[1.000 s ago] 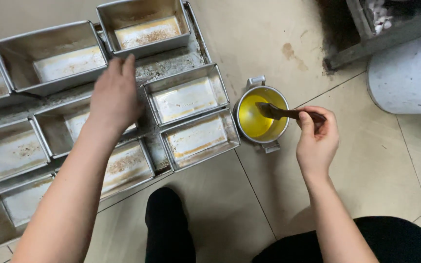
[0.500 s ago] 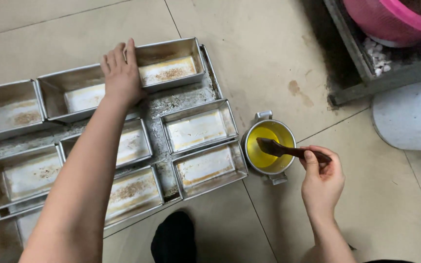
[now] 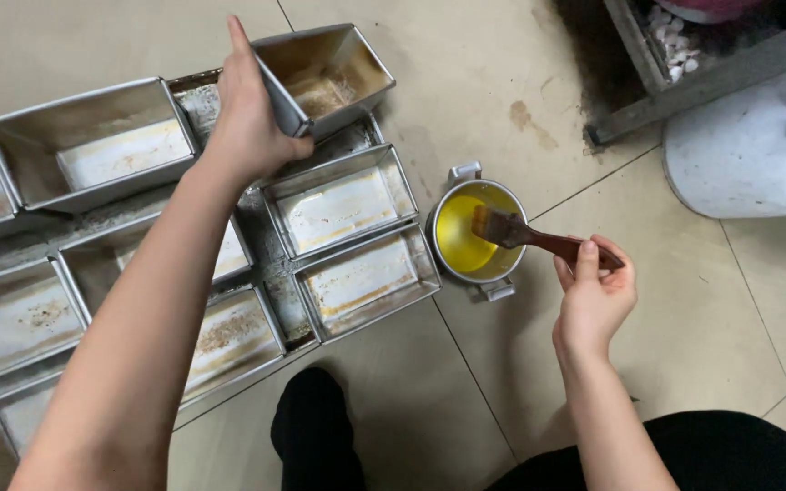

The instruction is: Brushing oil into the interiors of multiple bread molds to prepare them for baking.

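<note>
Fingers of the left hand (image 3: 252, 127) are closed around the near wall of a metal loaf pan (image 3: 325, 77), thumb on the inside and the other fingers on the outside, and the pan is tilted up on one side, so its open mouth looks toward the right. Its long axis runs from the hand away to the upper right, toward the bare floor (image 3: 466, 73). Only the head view is given, and it looks straight down. Below the raised pan, several other loaf pans (image 3: 338, 195) sit close together on a dark tray (image 3: 270, 264), some with brown crumbs inside. To the right of the tray, touching the floor, stands a small pot (image 3: 475, 232) with yellow oil in it. The right hand (image 3: 593, 300) pinches the wooden handle of a brush (image 3: 520, 235) between thumb and fingers; the bristles lie over the oil, at the pot's right part. The tilted pan lies up and to the left from the brush, well apart, and the left hand is clearly the nearer one to it. A dark shoe (image 3: 316, 427) shows at the bottom.
</note>
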